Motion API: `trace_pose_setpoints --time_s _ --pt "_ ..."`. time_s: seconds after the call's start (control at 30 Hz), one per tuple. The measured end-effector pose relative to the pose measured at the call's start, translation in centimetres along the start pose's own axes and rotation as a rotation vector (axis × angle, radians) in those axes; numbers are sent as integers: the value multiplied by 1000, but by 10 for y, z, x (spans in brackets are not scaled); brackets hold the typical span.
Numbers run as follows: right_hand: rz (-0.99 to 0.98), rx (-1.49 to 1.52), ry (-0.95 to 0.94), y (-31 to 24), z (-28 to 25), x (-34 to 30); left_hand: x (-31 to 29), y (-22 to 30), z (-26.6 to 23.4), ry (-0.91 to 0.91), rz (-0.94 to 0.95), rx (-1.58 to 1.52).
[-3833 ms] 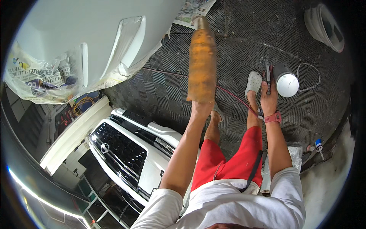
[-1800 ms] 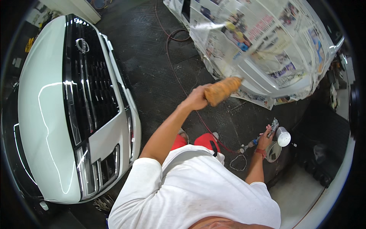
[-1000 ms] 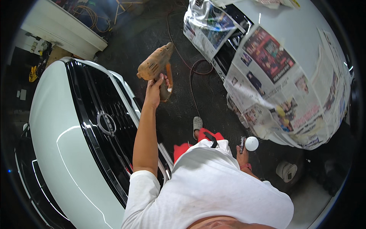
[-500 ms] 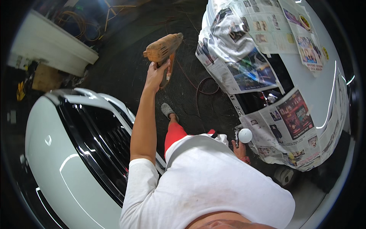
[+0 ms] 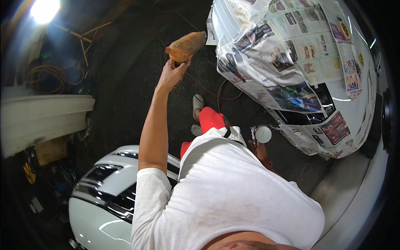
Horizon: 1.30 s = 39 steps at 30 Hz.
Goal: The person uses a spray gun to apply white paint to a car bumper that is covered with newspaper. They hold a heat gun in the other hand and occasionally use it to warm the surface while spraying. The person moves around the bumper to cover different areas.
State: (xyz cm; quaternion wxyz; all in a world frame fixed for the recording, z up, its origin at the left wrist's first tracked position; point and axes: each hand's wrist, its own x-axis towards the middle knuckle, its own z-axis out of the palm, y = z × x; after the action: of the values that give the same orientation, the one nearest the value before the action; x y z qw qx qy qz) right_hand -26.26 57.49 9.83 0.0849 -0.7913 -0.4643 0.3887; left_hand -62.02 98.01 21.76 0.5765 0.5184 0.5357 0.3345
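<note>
My left hand (image 5: 171, 77) is raised out in front at the end of a stretched arm. Its fingers are wrapped round the grip of a worn orange pistol-grip power tool (image 5: 186, 46), whose exact kind I cannot make out. Low at my right side, my right hand (image 5: 260, 151) is closed on a spray gun (image 5: 253, 135) topped by a round whitish cup (image 5: 263, 134). To the right stands a light-coloured car (image 5: 229, 21), largely masked with newspaper sheets (image 5: 306, 58). The right hand and spray gun are near its covered lower end, apart from it.
A glossy white car (image 5: 100, 216) stands at the lower left. Beyond it are a long white panel (image 5: 46, 118), coiled hoses (image 5: 50, 77) and a wooden stand (image 5: 83, 39) under a bright lamp (image 5: 45, 10). A dark hose (image 5: 223, 93) lies on the dark floor.
The view has turned, bringing the lamp into sight and shifting the white car lower. My feet have changed position in a step. Both hands keep hold of their tools.
</note>
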Motion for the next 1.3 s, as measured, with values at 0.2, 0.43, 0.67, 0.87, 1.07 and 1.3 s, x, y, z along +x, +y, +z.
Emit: trace_pose_setpoints --time_s 0.2,0.43,0.67,0.87,1.07,1.3 --pt "-86 70 108 -48 49 75 83 -18 -24 -396 -83 91" --pt "1 112 219 -166 32 144 180 -38 -59 -485 -91 125" --pt "243 241 362 -207 77 173 291 -55 -82 -170 -3 11" --pt "238 143 462 -309 96 180 325 -95 -120 -509 38 77" --pt "273 194 292 -379 134 216 331 -130 -143 -998 -203 128" --pt "251 161 239 -413 207 271 354 -160 -178 -1016 -294 -32"
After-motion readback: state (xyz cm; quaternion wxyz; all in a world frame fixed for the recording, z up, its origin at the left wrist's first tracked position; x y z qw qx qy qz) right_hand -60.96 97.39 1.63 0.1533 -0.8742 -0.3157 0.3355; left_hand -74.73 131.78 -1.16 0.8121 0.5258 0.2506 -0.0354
